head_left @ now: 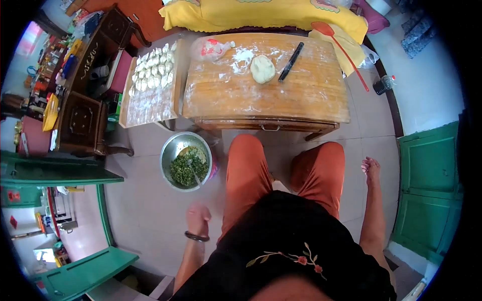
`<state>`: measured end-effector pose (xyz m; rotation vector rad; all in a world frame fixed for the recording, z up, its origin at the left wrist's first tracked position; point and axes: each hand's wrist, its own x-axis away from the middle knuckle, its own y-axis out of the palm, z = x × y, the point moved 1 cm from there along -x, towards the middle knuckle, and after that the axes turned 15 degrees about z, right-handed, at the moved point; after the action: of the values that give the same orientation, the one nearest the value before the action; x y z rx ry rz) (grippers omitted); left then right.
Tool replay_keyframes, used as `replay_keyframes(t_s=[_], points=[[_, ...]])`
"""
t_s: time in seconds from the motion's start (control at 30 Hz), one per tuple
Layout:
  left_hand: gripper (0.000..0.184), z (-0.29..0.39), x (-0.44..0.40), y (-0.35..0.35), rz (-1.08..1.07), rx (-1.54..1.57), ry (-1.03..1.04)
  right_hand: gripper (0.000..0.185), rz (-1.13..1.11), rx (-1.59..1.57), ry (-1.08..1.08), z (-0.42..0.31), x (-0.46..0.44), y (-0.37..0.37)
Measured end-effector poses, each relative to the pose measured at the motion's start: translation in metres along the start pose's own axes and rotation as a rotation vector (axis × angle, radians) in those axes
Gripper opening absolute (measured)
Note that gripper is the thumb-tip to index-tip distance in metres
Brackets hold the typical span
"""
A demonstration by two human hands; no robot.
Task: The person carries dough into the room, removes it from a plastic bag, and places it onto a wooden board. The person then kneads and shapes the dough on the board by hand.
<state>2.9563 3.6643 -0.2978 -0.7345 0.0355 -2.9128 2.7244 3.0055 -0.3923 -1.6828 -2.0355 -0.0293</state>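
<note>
My left hand [198, 219], with a dark bracelet at the wrist, hangs beside my left thigh. It is rounded and motion-smeared, so its fingers cannot be made out. Near it, a metal bowl [167, 148] on the floor holds chopped green filling [182, 170] with a spoon in it. Out to the right, away from the table, my right hand [371, 168] is raised with curled fingers and nothing visible in them. On the floured wooden table [226, 100] lie a dough lump [262, 69], a dark rolling pin [291, 61] and a plastic bag with red print [211, 49].
Left of the table, a floured board [145, 108] carries rows of dumplings [155, 67]. A red fly swatter [346, 50] lies over the table's right corner. Beyond it stands a dark bottle [384, 85] by the wall. A green cabinet [427, 170] is at the right.
</note>
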Motion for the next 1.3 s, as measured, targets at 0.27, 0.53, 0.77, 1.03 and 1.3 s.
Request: replay_keyframes(t_s=[0.27, 0.53, 0.77, 1.03, 1.3], points=[[0.073, 0.088, -0.041, 0.093, -0.107, -0.140, 0.645, 0.032, -0.119, -0.153, -0.130, -0.079, 0.022, 0.049], [0.053, 0.066, -0.251, 0.160, 0.300, -0.530, 0.891, 0.032, -0.080, 0.059, -0.281, -0.101, -0.024, 0.145], [0.047, 0.034, -0.292, 0.184, 0.283, 0.170, 0.258, 0.060, -0.010, 0.062, 0.065, -0.062, -0.073, 0.160], [0.059, 0.050, -0.289, 0.185, 0.205, 0.175, -0.038, 0.076, -0.422, -0.290, 0.414, -0.041, -0.039, 0.175], [0.070, 0.007, -0.327, 0.172, 0.290, 0.211, 0.069, 0.070, -0.288, -0.458, 0.485, -0.063, -0.022, 0.185]])
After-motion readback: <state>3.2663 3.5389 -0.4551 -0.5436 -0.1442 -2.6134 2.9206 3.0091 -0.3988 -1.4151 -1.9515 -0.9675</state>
